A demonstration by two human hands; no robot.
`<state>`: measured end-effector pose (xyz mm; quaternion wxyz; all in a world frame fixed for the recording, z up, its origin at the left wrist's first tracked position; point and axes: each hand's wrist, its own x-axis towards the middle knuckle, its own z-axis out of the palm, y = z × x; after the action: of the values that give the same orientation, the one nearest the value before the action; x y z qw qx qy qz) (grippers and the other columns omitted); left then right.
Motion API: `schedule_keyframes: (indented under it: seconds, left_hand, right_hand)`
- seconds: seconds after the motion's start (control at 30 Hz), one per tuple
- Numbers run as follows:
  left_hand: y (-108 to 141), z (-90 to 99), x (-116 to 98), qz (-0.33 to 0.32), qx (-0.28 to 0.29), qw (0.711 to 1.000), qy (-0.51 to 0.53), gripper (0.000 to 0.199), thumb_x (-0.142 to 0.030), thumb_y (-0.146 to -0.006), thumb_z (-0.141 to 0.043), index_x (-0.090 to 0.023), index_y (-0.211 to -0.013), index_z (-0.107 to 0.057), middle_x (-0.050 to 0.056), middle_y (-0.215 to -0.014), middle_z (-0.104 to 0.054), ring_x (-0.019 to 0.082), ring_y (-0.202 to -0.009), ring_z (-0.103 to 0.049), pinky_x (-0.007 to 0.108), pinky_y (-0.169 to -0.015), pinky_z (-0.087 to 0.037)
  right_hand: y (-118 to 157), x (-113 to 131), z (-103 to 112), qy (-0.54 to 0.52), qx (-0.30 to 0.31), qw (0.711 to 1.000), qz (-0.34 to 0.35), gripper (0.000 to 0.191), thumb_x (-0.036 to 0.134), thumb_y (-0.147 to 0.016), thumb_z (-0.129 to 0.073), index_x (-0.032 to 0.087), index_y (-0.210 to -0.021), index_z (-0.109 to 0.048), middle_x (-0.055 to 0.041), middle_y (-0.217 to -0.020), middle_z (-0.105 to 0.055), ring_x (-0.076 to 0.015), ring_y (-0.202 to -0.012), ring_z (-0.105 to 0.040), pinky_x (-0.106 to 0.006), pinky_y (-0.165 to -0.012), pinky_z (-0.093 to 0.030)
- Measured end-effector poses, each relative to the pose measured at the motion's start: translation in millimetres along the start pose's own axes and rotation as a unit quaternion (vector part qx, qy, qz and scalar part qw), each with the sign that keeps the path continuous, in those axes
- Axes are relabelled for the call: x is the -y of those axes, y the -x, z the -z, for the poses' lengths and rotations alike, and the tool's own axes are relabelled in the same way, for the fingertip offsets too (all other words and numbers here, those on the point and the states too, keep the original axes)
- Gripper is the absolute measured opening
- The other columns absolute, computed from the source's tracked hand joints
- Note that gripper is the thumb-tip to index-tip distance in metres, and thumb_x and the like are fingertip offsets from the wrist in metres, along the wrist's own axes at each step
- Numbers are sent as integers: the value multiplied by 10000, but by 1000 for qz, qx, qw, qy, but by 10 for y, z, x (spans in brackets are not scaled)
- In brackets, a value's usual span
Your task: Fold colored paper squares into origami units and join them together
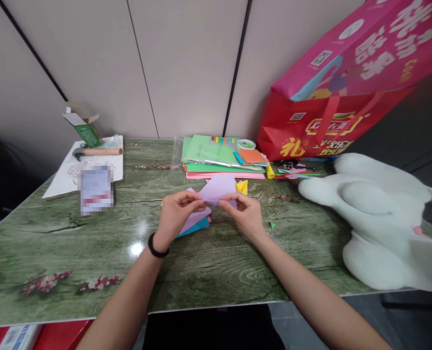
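Note:
A sheet of light purple paper [221,187] is held up over the table between my two hands, its lower edge pinched. My left hand [177,211], with a black band at the wrist, is closed on the left end of that edge. The right end is gripped by the thumb and fingers of my right hand [245,211]. Beneath and beside my left hand lie more coloured sheets, purple and blue paper [194,227]. A folded yellow paper piece [242,187] shows just behind my right hand. Close to my right wrist is a small green paper scrap [273,225].
Stacked coloured paper [208,153] lies at the back, with small orange squares [252,156] on top. Red and pink bags [311,116] stand behind right, near a white plush toy [376,214]. At left are a hammer [102,151], a small box [86,131] and a white board [61,172].

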<state>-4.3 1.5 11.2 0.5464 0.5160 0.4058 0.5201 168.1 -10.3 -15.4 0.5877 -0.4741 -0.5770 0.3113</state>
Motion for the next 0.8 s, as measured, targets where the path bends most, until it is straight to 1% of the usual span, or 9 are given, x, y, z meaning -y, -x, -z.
schedule_keyframes:
  seconds: [0.13,0.3,0.43,0.47,0.5,0.6,0.63,0.7,0.8]
  left_hand:
    - [-12,-1,37,-17,-6,1000,14,128,-196,-618,-754,-128,-678,-664,44,-662,-713,198,-647,-700,306,-686,-595]
    - [-20,-3,55,-12,-4,1000,3,139,-216,-611,-760,-131,-681,-675,36,-680,-704,203,-662,-699,319,-698,-593]
    - [-25,4,60,-34,-27,999,-22,139,-212,-584,-772,-134,-663,-688,61,-906,-709,188,-682,-695,308,-696,-591]
    - [-25,4,60,-35,-31,999,-26,137,-210,-583,-772,-136,-665,-691,64,-931,-707,184,-683,-695,304,-695,-590]
    - [-25,2,60,-33,-30,999,-27,135,-210,-587,-770,-139,-671,-692,62,-908,-712,184,-681,-695,302,-694,-588]
    - [-18,-8,49,-24,-19,999,-22,122,-212,-608,-759,-147,-685,-689,33,-710,-714,188,-671,-695,295,-699,-579]
    - [-14,-11,43,-28,-18,999,-24,117,-211,-613,-756,-149,-684,-688,26,-671,-708,187,-674,-695,288,-702,-575]
    - [-6,-19,25,-44,-23,998,-40,110,-205,-611,-757,-150,-679,-690,22,-672,-709,174,-672,-690,272,-705,-567]
    - [7,-31,-2,-72,-39,993,-83,94,-196,-610,-756,-152,-672,-700,20,-676,-710,157,-654,-675,256,-690,-560]
  right_hand:
    - [19,7,-7,16,6,1000,14,186,274,-609,-770,189,-747,-679,-18,-746,-669,-163,-695,-584,-279,-651,-437]
    - [28,29,-9,37,-14,999,27,113,272,-649,-737,187,-658,-663,-7,-664,-623,-150,-638,-547,-267,-596,-415]
    - [28,50,-10,34,-14,999,38,96,243,-634,-745,191,-649,-665,-7,-679,-621,-151,-651,-552,-268,-607,-420]
    - [28,53,-11,35,-14,999,40,95,240,-633,-744,192,-648,-665,-8,-685,-622,-153,-658,-554,-271,-614,-423]
    - [27,55,-12,36,-14,998,40,95,241,-632,-744,192,-647,-664,-9,-688,-622,-155,-662,-556,-274,-619,-424]
    - [18,57,-11,32,-12,999,24,97,253,-631,-739,188,-661,-674,-14,-684,-628,-158,-661,-560,-278,-621,-427]
    - [13,57,-10,26,-9,1000,14,105,260,-625,-741,186,-666,-679,-16,-684,-634,-158,-657,-563,-278,-620,-429]
    - [1,57,-5,11,8,1000,-9,121,281,-622,-739,183,-673,-689,-18,-677,-647,-157,-644,-566,-279,-620,-434]
    - [-13,53,5,-3,27,999,-35,157,334,-672,-699,182,-638,-683,-12,-634,-643,-151,-626,-562,-278,-626,-435]
